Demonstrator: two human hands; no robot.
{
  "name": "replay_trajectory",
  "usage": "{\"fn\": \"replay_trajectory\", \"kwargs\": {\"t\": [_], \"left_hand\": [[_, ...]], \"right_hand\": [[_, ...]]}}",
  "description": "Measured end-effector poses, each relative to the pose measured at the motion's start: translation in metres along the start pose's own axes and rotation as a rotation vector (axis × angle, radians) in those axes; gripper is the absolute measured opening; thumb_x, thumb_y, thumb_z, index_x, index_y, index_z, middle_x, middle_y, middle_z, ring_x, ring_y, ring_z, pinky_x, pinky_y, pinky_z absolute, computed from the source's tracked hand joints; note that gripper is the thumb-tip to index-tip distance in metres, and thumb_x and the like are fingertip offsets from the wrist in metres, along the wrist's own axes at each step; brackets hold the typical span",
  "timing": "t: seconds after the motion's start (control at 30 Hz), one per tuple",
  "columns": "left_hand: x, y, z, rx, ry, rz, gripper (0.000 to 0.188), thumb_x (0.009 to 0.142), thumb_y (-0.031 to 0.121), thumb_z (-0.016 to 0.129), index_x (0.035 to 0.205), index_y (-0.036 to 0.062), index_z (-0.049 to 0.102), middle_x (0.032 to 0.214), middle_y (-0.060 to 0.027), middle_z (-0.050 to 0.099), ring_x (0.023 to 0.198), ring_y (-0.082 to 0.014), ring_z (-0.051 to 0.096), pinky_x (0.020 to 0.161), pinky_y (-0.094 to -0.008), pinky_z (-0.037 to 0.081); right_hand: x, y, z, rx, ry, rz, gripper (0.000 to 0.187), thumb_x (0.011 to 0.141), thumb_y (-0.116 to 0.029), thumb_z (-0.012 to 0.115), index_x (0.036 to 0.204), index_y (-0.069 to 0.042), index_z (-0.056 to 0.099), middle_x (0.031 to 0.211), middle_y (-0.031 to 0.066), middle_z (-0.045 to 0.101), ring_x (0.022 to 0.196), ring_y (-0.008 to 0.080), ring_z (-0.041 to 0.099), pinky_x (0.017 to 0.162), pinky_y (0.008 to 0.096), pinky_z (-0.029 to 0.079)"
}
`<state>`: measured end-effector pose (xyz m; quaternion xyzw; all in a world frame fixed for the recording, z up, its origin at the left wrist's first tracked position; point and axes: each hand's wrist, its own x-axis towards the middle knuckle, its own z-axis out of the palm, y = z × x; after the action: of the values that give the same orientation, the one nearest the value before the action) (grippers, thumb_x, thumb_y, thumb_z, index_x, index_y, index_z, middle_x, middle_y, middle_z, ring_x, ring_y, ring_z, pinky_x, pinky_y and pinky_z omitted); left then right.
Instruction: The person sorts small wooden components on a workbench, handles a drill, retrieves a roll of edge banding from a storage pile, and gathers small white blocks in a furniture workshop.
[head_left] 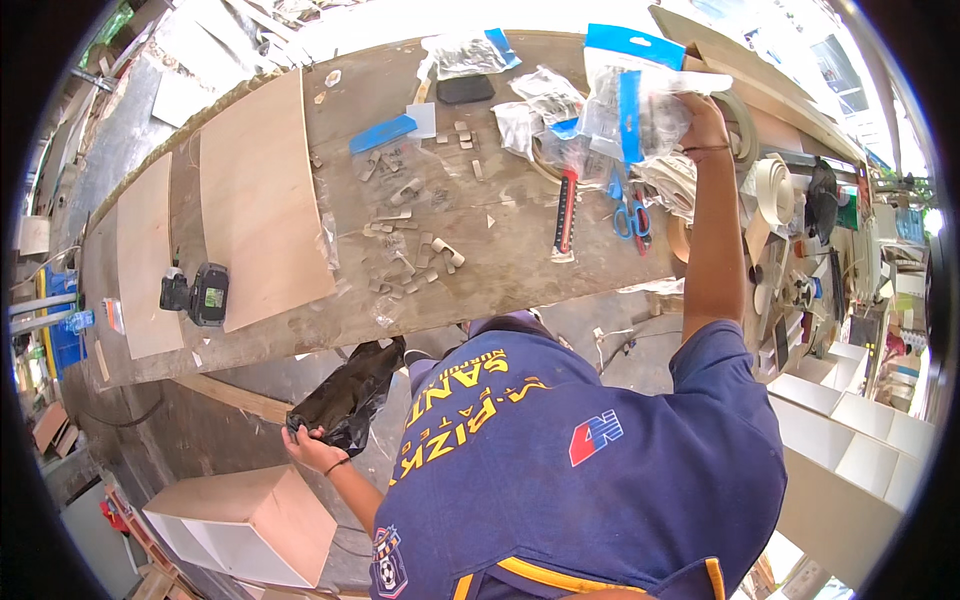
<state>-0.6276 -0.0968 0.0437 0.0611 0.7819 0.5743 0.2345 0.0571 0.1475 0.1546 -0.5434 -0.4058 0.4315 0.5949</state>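
Observation:
My left hand [314, 449], low beside the table's near edge, grips the rim of a black plastic bag [352, 392]. At the far right of the table my right hand [704, 122] is closed on clear plastic packets [655, 112] with blue header strips; its fingertips are partly hidden by them. More crumpled clear packets [548, 97] lie just left of that hand. Below it are blue-handled scissors [631, 218] and a red and black utility knife [565, 215]. Small brownish pieces [400, 255] are scattered over the middle of the table, near another blue-topped packet [385, 133].
Two thin wooden panels [262, 200] lie on the left of the worktable [480, 270], with a black device with a small screen [208, 294] on them. Rolls of edge strip [772, 190] stand at the right. White box units [245, 520] sit below left and right.

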Motion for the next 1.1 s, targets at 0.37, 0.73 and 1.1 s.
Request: {"fn": "replay_trajectory", "kwargs": {"t": [0.37,0.73,1.1], "left_hand": [[0.011,0.004,0.011,0.005,-0.078,0.000,0.041,0.078,0.002,0.048,0.118,-0.0011,0.042,0.078,-0.0072,0.048,0.053,-0.0108,0.042,0.050,-0.0239,0.040],[0.027,-0.005,0.006,0.003,-0.177,0.012,0.042,0.078,0.001,0.048,0.119,0.0025,0.042,0.077,-0.0060,0.045,0.053,-0.0115,0.042,0.052,-0.0248,0.041],[0.030,-0.005,0.017,-0.050,-0.258,-0.007,0.042,0.078,0.001,0.048,0.119,0.0043,0.040,0.072,-0.0048,0.044,0.052,-0.0113,0.040,0.050,-0.0257,0.041]], "right_hand": [[-0.045,0.030,-0.019,-0.416,0.057,-0.307,0.019,0.079,-0.005,0.047,0.094,0.002,0.057,0.089,0.0102,0.062,0.077,0.0200,0.060,0.070,0.0300,0.048],[-0.151,0.033,0.144,-0.464,0.227,-0.044,0.017,0.076,-0.004,0.057,0.093,-0.001,0.059,0.076,0.0100,0.065,0.070,0.0124,0.062,0.060,0.0253,0.048],[-0.092,0.028,0.155,-0.134,-0.097,0.345,0.032,0.076,-0.024,0.061,0.093,0.004,0.060,0.089,0.0152,0.063,0.070,0.0232,0.063,0.062,0.0334,0.051]]}}
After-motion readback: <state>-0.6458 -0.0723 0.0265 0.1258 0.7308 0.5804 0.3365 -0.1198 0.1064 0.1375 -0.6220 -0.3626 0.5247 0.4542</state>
